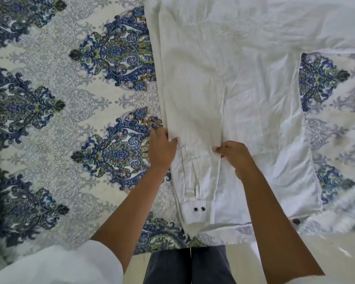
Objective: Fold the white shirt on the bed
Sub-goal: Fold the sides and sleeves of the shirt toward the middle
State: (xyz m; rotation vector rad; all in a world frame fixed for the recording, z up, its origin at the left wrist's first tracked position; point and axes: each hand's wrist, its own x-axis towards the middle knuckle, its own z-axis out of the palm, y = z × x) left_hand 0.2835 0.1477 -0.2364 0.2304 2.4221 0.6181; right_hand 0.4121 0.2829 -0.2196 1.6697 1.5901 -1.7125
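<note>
Right now your shirt (244, 83) lies spread flat on the bed (55, 111), one sleeve (193, 119) folded down over its body, cuff (197, 210) nearest you. Your left hand (162, 149) pinches the sleeve's left edge, fingers closed on the cloth. Your right hand (234, 154) pinches its right edge the same way, level with the left.

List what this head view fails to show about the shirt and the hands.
- White shirt: collar and upper body cut off by the top edge.
- Right sleeve: runs off the right edge.
- Right hand: fingers tucked under the folded sleeve.
- Left hand: grip hidden by its own back.
- Dark button: blurred.
</note>
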